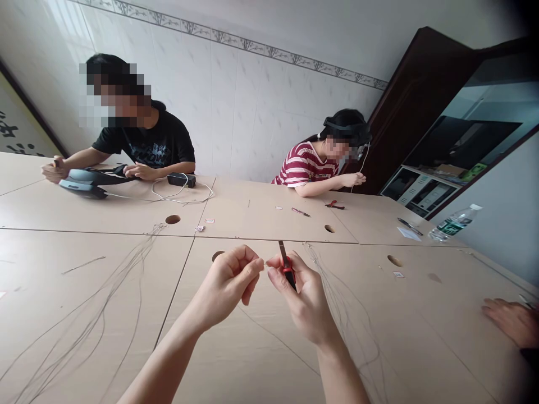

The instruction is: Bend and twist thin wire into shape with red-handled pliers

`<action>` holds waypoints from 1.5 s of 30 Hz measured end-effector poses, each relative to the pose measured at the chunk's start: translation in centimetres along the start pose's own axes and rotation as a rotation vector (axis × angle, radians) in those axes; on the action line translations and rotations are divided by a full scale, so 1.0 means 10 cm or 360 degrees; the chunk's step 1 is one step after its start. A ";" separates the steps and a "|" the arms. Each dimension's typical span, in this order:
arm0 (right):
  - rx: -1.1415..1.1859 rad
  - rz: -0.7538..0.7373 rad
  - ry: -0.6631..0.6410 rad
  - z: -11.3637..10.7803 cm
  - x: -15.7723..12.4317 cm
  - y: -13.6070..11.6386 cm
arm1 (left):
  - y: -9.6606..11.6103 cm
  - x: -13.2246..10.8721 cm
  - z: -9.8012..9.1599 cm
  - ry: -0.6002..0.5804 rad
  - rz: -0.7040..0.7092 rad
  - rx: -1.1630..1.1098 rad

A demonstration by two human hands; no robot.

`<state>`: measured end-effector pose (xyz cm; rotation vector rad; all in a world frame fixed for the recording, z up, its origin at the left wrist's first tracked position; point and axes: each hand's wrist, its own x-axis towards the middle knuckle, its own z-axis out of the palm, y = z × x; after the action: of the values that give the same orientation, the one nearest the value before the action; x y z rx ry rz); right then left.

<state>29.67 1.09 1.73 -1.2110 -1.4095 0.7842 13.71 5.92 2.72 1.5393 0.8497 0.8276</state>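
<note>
My left hand (229, 283) is closed in a pinch, its thumb and forefinger on the tiny end of what looks like a thin wire. A thin grey wire (278, 338) runs from below this hand across the table toward the lower right. My right hand (305, 297) is closed around a small knife-like tool (288, 272) with a red-and-black handle; its flat dark blade points up and away from me. The fingertips of both hands almost meet. Whether the right fingertips also touch the wire end cannot be made out.
Bundles of thin wires lie left (122, 275) and right (343, 314) on the table (177, 264). Beyond are red-handled pliers (334, 205), a pen (301, 212) and a water bottle (455, 223). Two people sit opposite; another person's hand (511, 320) rests at the right edge.
</note>
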 end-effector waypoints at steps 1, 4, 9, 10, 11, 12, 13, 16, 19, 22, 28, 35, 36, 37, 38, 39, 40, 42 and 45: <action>0.0005 -0.0014 -0.0006 0.01 0.00 0.00 | 0.00 0.00 0.00 -0.0005 0.0001 0.0003; -0.0010 -0.0055 0.0014 0.04 0.01 -0.01 | 0.01 0.01 0.00 -0.0032 -0.0008 0.0003; -0.0035 -0.0075 0.0042 0.02 0.01 -0.01 | 0.02 0.00 0.02 -0.0060 -0.0019 -0.0013; -0.0037 -0.0076 0.0048 0.02 0.01 -0.01 | 0.01 0.00 0.02 -0.0060 -0.0017 -0.0019; -0.0040 -0.0077 0.0056 0.02 0.01 -0.01 | 0.01 0.00 0.02 -0.0057 -0.0016 -0.0029; -0.0045 -0.0078 0.0063 0.02 0.01 -0.01 | 0.01 0.00 0.02 -0.0054 -0.0015 -0.0042; -0.0048 -0.0082 0.0067 0.02 0.01 -0.01 | 0.01 0.00 0.02 -0.0052 -0.0015 -0.0060; -0.0048 -0.0093 0.0066 0.02 0.01 -0.02 | 0.00 0.01 0.02 -0.0052 -0.0011 -0.0104; -0.0061 -0.0102 0.0068 0.04 0.01 -0.01 | 0.01 0.01 0.01 -0.0046 -0.0013 -0.0095; -0.0070 -0.0118 0.0062 0.04 0.00 -0.01 | 0.01 0.00 0.02 -0.0059 -0.0031 -0.0088; 0.0016 0.0020 0.0080 0.01 0.00 -0.01 | 0.03 0.00 0.02 -0.0086 -0.0094 -0.0172; 0.0145 0.0096 0.0003 -0.03 0.01 -0.03 | 0.06 0.00 0.01 -0.0189 -0.0142 -0.0248; 0.0161 0.0086 -0.0009 -0.02 0.01 -0.04 | 0.06 0.00 0.01 -0.0208 -0.0143 -0.0257; 0.0174 0.0074 -0.0016 -0.02 0.01 -0.04 | 0.06 0.00 0.00 -0.0224 -0.0145 -0.0265; 0.0186 0.0063 -0.0021 -0.02 0.02 -0.05 | 0.06 0.00 0.00 -0.0235 -0.0147 -0.0273; 0.0195 0.0055 -0.0028 -0.02 0.01 -0.04 | 0.05 -0.01 0.00 -0.0247 -0.0149 -0.0281; 0.0200 0.0051 -0.0034 -0.01 0.01 -0.04 | 0.05 -0.01 -0.01 -0.0258 -0.0151 -0.0289; 0.0197 0.0056 -0.0046 -0.01 0.01 -0.04 | 0.04 -0.01 -0.01 -0.0262 -0.0155 -0.0311; 0.0179 0.0076 -0.0056 0.00 0.01 -0.04 | 0.03 0.00 -0.01 -0.0213 -0.0160 -0.0347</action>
<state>29.53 1.10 2.11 -1.1526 -1.3507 0.9099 13.66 5.91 3.01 1.3335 0.7085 0.7116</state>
